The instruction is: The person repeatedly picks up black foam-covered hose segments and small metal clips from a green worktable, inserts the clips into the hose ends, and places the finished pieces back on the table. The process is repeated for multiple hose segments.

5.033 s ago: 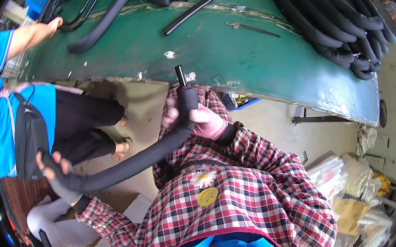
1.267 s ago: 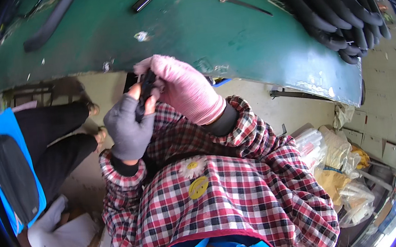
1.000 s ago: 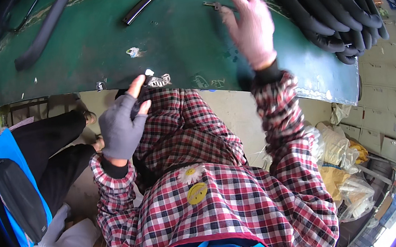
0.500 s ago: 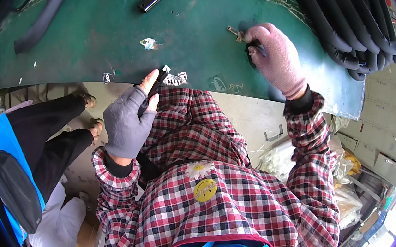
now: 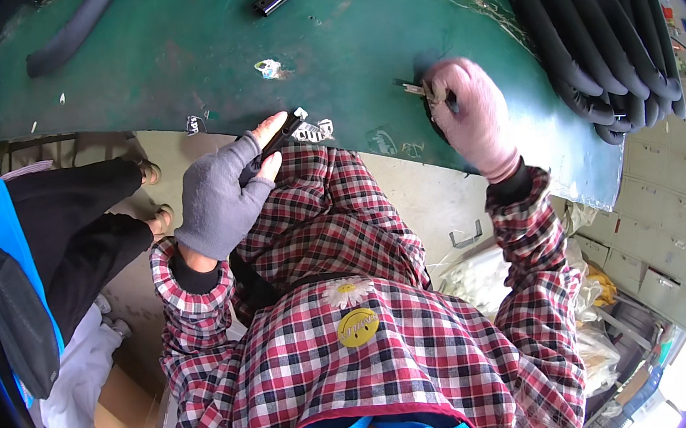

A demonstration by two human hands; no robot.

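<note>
Two gloved hands at the near edge of a green worktop (image 5: 176, 56).
The left hand (image 5: 220, 198) pinches a short black tube (image 5: 278, 140); right hand (image 5: 475, 116) fingers close on a small metal tool (image 5: 416, 89) lying on the worktop. Black hoses (image 5: 591, 29) are piled far right; another person (image 5: 39, 263) sits left.
</note>
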